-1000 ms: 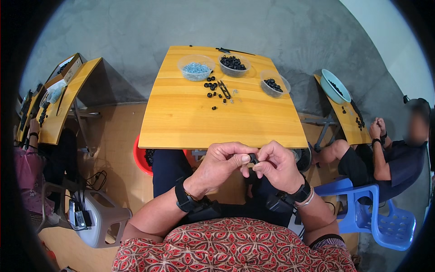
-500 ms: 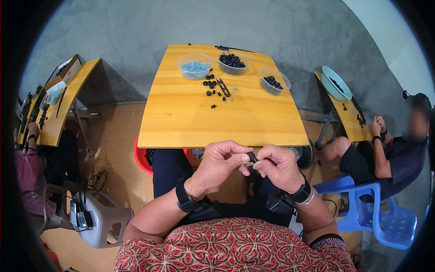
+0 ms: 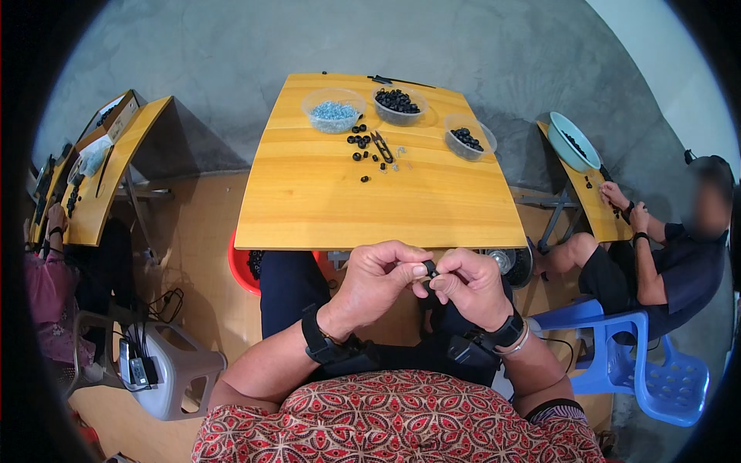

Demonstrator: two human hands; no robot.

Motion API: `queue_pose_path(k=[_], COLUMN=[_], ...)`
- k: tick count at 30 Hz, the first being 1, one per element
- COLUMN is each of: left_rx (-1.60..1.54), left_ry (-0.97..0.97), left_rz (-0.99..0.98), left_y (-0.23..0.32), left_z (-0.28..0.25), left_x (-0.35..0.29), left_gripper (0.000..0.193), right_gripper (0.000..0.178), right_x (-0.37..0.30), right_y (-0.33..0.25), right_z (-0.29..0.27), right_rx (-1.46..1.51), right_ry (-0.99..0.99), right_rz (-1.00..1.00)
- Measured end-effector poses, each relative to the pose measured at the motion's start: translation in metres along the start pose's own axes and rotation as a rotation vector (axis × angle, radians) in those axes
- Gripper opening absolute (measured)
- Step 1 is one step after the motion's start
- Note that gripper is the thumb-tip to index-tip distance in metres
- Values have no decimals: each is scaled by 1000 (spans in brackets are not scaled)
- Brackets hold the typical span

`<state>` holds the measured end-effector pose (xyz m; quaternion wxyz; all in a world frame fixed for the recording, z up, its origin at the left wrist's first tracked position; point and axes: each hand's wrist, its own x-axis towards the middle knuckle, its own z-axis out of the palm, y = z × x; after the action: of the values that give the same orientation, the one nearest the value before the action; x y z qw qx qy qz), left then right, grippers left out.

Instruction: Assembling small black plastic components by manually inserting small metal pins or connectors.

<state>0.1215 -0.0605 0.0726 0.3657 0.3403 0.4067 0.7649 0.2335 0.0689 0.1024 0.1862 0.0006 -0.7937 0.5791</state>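
Just in front of the table's near edge, my two hands meet fingertip to fingertip. My left hand (image 3: 377, 279) is closed, with thumb and forefinger pinching a small black round part (image 3: 430, 268). From the other side my right hand (image 3: 472, 284) also pinches, its fingertips against the same part. A tiny pale spot shows between them; whether that is a separate piece is too small to tell. Ahead on the wooden table (image 3: 370, 212), loose black round parts (image 3: 358, 140) lie beside black thread snips (image 3: 382, 147) and small clear bits (image 3: 400, 150).
Clear tubs at the table's back hold light-blue small pieces (image 3: 333, 113), black parts (image 3: 397, 101) and more black parts (image 3: 467, 139). A red basin (image 3: 241, 270) sits below, left. A person (image 3: 664, 247) works at the right table, another (image 3: 54, 285) at the left.
My right fingertips have shifted slightly over the black part, whose lower portion shows less. The person at the right has reached one hand out onto their table.
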Motion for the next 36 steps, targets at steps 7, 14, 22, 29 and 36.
queue_pose_path(k=[7, 14, 22, 29, 36], left_rx=[-38, -38, -16, 17, 71], left_ry=[-64, -200, -264, -236, -276], left_rz=[-136, -208, -255, -283, -289], left_y=[10, 19, 25, 24, 24], left_z=[-5, -12, -14, -13, -18], left_x=[5, 13, 16, 16, 18], left_gripper=[13, 36, 75, 73, 70], right_gripper=[7, 22, 48, 45, 43], right_x=[1, 3, 7, 5, 8], right_y=[-1, -7, -17, -11, -10], right_z=[-2, 0, -4, 1, 3], right_rx=[32, 110, -303, -226, -218], right_ry=[-57, -66, -263, -220, -235], right_rz=[75, 131, 55, -11, -42])
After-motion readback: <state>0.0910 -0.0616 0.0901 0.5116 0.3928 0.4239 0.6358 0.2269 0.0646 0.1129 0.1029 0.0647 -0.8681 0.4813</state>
